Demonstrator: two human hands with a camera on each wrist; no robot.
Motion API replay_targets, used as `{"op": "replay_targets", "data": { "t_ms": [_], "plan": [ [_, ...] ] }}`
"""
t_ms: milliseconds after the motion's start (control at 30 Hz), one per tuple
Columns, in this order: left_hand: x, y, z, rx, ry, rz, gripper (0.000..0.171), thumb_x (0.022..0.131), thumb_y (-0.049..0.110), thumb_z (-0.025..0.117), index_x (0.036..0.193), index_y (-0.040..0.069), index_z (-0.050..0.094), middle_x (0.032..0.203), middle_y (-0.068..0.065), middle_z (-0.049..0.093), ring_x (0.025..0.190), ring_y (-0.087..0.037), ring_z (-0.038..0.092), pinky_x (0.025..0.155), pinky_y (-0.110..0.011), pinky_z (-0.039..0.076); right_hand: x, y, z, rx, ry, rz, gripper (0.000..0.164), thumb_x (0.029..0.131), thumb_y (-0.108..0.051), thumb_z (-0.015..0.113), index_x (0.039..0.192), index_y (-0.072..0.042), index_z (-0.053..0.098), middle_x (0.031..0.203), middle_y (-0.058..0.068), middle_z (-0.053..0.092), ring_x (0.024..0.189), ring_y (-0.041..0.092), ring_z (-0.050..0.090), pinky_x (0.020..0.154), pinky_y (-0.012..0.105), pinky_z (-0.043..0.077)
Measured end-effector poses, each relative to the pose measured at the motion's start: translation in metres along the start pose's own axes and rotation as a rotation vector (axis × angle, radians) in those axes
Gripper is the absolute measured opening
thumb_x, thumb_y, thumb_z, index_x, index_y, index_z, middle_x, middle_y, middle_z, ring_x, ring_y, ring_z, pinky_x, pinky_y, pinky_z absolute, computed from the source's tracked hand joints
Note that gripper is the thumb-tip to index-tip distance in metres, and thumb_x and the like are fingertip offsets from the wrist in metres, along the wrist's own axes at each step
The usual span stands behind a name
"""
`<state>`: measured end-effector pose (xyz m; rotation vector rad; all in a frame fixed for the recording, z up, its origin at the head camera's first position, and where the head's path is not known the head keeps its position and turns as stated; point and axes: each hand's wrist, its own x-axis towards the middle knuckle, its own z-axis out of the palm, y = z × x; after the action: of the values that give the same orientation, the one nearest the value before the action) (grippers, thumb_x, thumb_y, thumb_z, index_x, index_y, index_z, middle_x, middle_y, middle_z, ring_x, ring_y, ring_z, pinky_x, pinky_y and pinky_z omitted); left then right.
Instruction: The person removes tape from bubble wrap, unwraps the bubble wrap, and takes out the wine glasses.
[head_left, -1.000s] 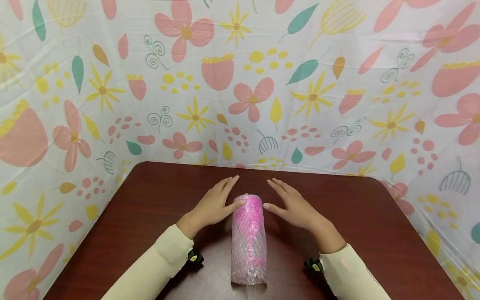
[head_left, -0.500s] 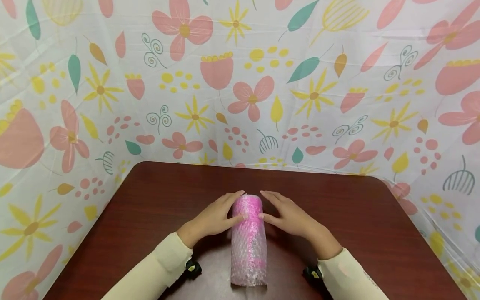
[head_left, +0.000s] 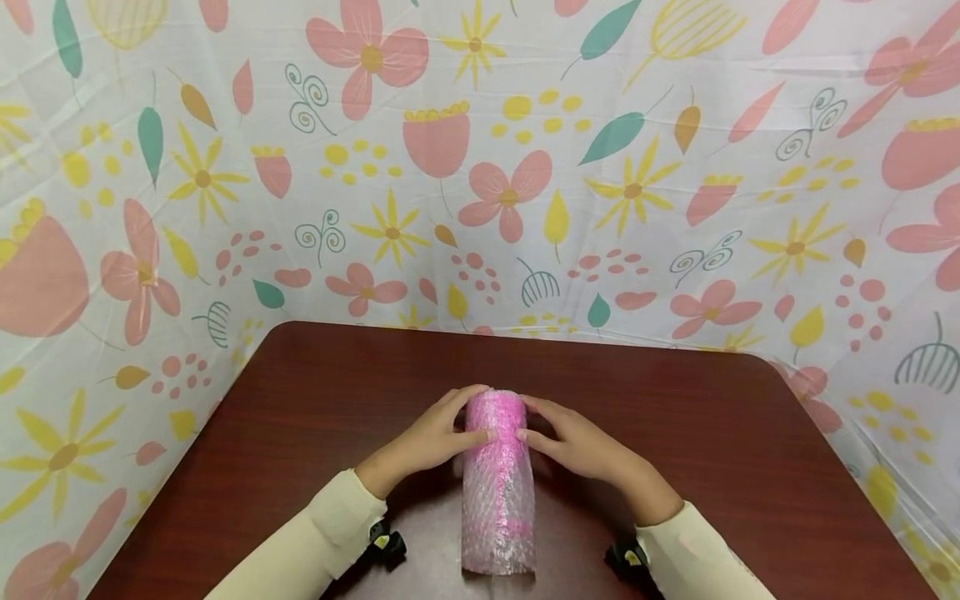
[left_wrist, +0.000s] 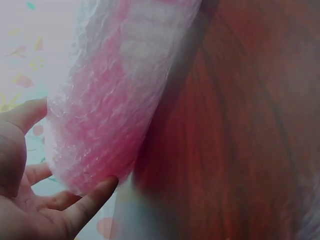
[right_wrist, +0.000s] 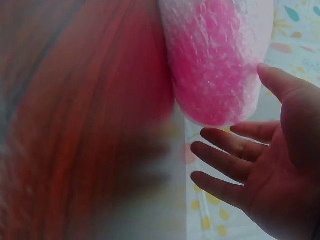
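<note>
A pink-tinted cylinder in clear bubble wrap (head_left: 498, 500) lies lengthwise in front of me, and what is inside the wrap is hidden. My left hand (head_left: 429, 435) holds its far end from the left, thumb on the near side and fingers round the end. In the left wrist view, an index fingertip (left_wrist: 111, 183) presses the wrapped end. From the right, my right hand (head_left: 581, 440) rests its thumb (right_wrist: 270, 75) against the wrap. Its other fingers (right_wrist: 220, 157) extend past the rounded end, spread and fairly straight in the right wrist view.
A dark red-brown wooden table (head_left: 330, 383) with rounded corners bears the cylinder. White cloth with a floral print (head_left: 480, 208) hangs behind the table and along its sides. Black wrist straps (head_left: 387, 546) show at both cream sleeves (head_left: 311, 533).
Both hands have come down and inward from either side of the cylinder. Their thumbs now lie against the wrap, with the left fingers at its far end. The cylinder has stayed in place.
</note>
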<state>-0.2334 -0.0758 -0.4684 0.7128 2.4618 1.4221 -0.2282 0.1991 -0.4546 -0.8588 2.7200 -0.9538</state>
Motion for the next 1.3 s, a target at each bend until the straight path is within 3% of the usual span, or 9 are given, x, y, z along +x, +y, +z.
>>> {"op": "replay_targets", "data": {
  "t_ms": [233,367,600,767,933,1133,1300],
  "plan": [
    [0.0,0.0,0.007,-0.142,0.083,-0.102,0.073,0.088,0.04,0.076,0.15,0.021,0.043,0.152,-0.016,0.036,0.136,-0.032,0.047,0.097,-0.044,0.054,0.0,-0.001,0.006,0.179,-0.038,0.033,0.068,0.102,-0.044,0.056,0.16,-0.021,0.028,0.149,0.013,0.054,0.133,0.029,0.057,0.106,0.051,0.049],
    [0.0,-0.002,0.011,-0.192,0.108,-0.138,0.075,0.086,0.044,0.076,0.15,0.02,0.043,0.15,-0.016,0.037,0.137,-0.033,0.048,0.102,-0.049,0.05,0.002,0.001,0.008,0.225,-0.026,0.048,0.067,0.103,-0.04,0.056,0.16,-0.021,0.026,0.146,0.015,0.055,0.133,0.032,0.056,0.105,0.053,0.049],
    [0.003,-0.003,0.016,-0.284,0.129,-0.084,0.07,0.09,0.037,0.074,0.15,0.023,0.041,0.147,-0.011,0.046,0.135,-0.034,0.05,0.102,-0.05,0.05,0.002,-0.002,0.005,0.308,0.005,0.091,0.07,0.102,-0.038,0.058,0.161,-0.022,0.023,0.152,0.017,0.044,0.136,0.037,0.051,0.106,0.053,0.049],
    [0.004,-0.002,0.019,-0.366,0.087,-0.119,0.078,0.096,0.037,0.068,0.159,0.037,0.024,0.148,-0.014,0.046,0.126,-0.031,0.058,0.097,-0.046,0.054,0.0,-0.006,0.002,0.356,0.045,0.093,0.071,0.102,-0.035,0.06,0.161,-0.02,0.023,0.155,0.021,0.041,0.132,0.04,0.055,0.103,0.05,0.051],
    [0.004,0.001,0.02,-0.454,0.059,-0.122,0.085,0.098,0.033,0.065,0.161,0.04,0.009,0.147,-0.022,0.043,0.113,-0.029,0.065,0.088,-0.043,0.058,-0.002,-0.014,-0.002,0.396,0.127,0.095,0.071,0.099,-0.032,0.065,0.159,-0.019,0.028,0.155,0.019,0.043,0.131,0.039,0.057,0.102,0.048,0.053],
    [0.004,0.009,0.016,-0.527,0.063,-0.055,0.086,0.098,0.024,0.064,0.161,0.04,0.008,0.153,-0.02,0.036,0.124,-0.03,0.058,0.091,-0.04,0.056,-0.004,-0.024,-0.004,0.396,0.235,0.03,0.066,0.097,-0.026,0.069,0.154,-0.014,0.037,0.148,0.015,0.051,0.127,0.034,0.059,0.102,0.045,0.053],
    [0.001,0.017,0.012,-0.518,0.074,0.0,0.086,0.099,0.023,0.062,0.161,0.042,0.005,0.164,-0.011,0.026,0.144,-0.032,0.041,0.11,-0.047,0.045,-0.004,-0.031,-0.004,0.396,0.312,-0.017,0.065,0.095,-0.021,0.072,0.151,-0.014,0.04,0.144,0.012,0.053,0.125,0.029,0.059,0.101,0.04,0.053]
  ]
}}
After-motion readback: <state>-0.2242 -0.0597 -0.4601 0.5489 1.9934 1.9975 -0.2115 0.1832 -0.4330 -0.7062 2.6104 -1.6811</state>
